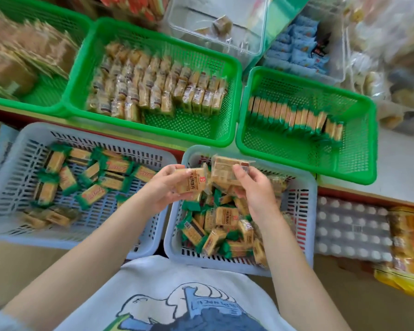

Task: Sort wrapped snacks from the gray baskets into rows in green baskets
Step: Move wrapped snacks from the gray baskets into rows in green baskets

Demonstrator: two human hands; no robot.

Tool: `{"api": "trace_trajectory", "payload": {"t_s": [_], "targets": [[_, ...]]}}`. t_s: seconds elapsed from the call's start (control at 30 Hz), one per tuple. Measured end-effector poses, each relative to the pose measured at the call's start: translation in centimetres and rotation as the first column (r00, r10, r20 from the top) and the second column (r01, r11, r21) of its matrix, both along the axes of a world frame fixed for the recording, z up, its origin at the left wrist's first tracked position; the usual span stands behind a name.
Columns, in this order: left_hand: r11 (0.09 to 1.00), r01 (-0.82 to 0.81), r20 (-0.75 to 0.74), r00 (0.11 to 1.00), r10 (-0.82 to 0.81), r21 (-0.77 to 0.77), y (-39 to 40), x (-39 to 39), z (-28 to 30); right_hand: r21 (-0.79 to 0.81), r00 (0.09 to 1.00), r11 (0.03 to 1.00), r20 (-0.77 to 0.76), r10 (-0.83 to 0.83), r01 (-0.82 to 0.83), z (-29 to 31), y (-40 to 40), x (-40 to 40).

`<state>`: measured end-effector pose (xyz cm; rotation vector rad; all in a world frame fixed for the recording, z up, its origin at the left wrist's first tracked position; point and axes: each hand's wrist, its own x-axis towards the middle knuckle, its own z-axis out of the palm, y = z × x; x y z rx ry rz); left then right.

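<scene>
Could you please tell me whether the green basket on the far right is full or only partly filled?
Partly filled: the right green basket holds one row of green-edged snacks; bare mesh shows elsewhere.

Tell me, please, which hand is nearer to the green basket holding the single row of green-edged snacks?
Right. The right hand is just below-left of that green basket; the left hand is farther left.

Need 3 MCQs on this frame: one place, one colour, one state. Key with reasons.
1. Where is the row of green-edged packs?
A. right green basket
B. clear bin
C. left gray basket

2. Colour of the basket under the hands?
A. green
B. gray
C. red

3. The left hand is:
A. open, idle
B. holding a clear-wrapped snack
C. gripping a basket rim

Key: 1 A, the packs stand in a line inside it; 2 B, its slotted walls are gray; 3 B, fingers curl round the pack, as the right hand holds another snack.
</scene>
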<state>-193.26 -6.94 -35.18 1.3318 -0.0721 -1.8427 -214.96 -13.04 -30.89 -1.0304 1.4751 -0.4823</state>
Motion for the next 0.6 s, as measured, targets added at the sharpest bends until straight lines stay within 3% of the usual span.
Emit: {"api": "trace_trajectory", "payload": {"t_s": [0.17,0.4,0.6], "targets": [[0.986,0.072,-0.040,0.996,-0.079,-0.147,-2.1,1.1,2.1,-0.118,0.983,0.976,-0.067,0.174,-0.181,1.6,0.0,5.6],[0.960,0.184,0.012,0.982,-0.186,-0.211,-5.1,5.4,4.0,-0.024,0.955,0.955,0.015,0.295,-0.295,1.4,-2.2,10.5],[0.950,0.166,0.054,0.986,-0.157,-0.265,-8.3,8.3,4.9,0.065,0.957,0.968,0.176,0.228,-0.243,1.3,-6.1,13.0]]}}
